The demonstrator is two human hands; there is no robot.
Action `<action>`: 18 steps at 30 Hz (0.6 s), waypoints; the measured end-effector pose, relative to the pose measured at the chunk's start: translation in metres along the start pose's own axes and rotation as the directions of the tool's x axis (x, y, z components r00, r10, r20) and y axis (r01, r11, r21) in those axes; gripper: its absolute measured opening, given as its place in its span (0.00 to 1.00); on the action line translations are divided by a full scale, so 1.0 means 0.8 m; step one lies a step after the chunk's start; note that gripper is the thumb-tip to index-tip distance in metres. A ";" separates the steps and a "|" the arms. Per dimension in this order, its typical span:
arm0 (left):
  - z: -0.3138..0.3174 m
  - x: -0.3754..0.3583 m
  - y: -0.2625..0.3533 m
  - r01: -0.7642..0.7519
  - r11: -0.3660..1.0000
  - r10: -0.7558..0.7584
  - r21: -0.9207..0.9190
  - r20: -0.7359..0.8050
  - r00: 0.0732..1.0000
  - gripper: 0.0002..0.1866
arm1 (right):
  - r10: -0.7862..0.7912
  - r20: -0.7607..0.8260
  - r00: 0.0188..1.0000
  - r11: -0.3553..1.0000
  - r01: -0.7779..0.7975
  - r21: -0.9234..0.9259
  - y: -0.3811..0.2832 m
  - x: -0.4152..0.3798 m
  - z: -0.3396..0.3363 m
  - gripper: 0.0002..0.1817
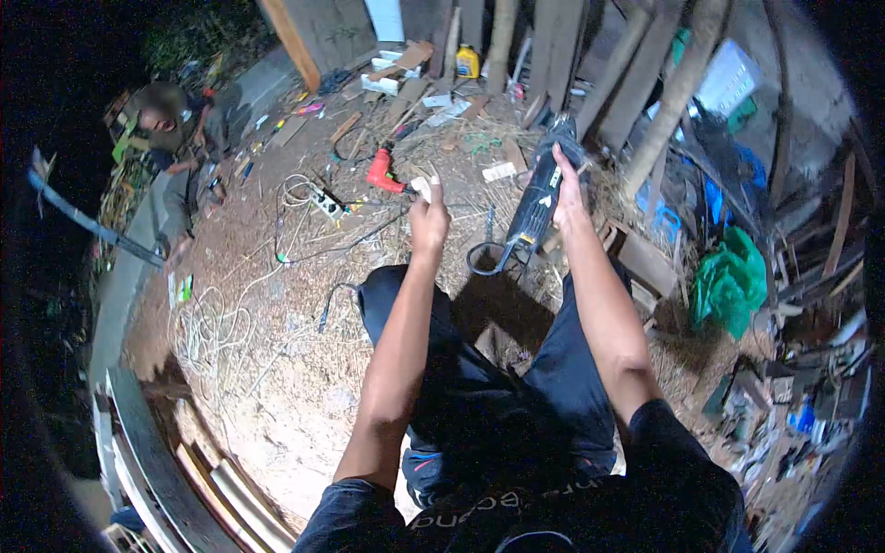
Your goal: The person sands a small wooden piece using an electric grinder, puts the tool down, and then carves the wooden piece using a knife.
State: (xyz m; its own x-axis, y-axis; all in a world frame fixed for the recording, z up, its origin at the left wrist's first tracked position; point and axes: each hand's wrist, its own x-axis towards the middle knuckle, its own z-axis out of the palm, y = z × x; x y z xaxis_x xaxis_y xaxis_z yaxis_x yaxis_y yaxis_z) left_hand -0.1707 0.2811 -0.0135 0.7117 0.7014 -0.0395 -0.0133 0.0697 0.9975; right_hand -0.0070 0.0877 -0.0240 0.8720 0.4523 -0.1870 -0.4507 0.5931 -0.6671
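My right hand [571, 194] is wrapped around the side of a black angle grinder [535, 210], which stands tilted in front of my right knee. Its head end points away from me, and a dark cord loops near its lower end. My left hand [430, 223] is closed on a small pale piece [421, 187], too small to name, with the thumb pointing up. Just beyond that hand, a red power drill [383, 171] lies on the ground.
A white power strip [324, 203] and tangled white cord [217, 327] lie to the left. Another person [180, 138] crouches at far left. Leaning posts [678, 101], a cardboard box [641, 263] and a green plastic bag [731, 281] are on the right. A yellow bottle [467, 63] stands at the back.
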 end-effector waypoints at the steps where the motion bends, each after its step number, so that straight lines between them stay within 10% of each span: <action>1: -0.007 0.004 0.010 0.047 0.997 -0.045 0.059 -0.031 0.998 0.26 | 0.047 -0.019 0.999 0.999 -0.047 0.004 0.011 0.006 0.015 0.22; 6: -0.049 0.050 0.014 -0.198 0.914 0.209 0.354 0.007 0.978 0.27 | 0.081 -0.047 0.996 0.994 -0.078 0.074 0.051 0.013 0.090 0.18; 10: -0.070 0.102 0.009 0.128 0.991 -0.131 0.026 0.203 0.970 0.26 | 0.183 -0.067 0.981 0.973 -0.170 0.156 0.041 -0.017 0.126 0.16; 18: -0.010 0.089 -0.018 0.085 0.898 -0.195 0.433 0.215 0.957 0.44 | 0.179 -0.029 0.983 0.982 -0.177 0.062 0.021 0.034 0.109 0.16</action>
State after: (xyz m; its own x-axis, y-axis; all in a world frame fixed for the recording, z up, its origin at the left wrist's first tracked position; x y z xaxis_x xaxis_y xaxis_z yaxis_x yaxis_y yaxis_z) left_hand -0.1258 0.3355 -0.0313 0.8347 0.5051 -0.2193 0.3527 -0.1845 0.9174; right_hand -0.0076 0.1680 0.0220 0.7823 0.5316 -0.3247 -0.6092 0.5440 -0.5771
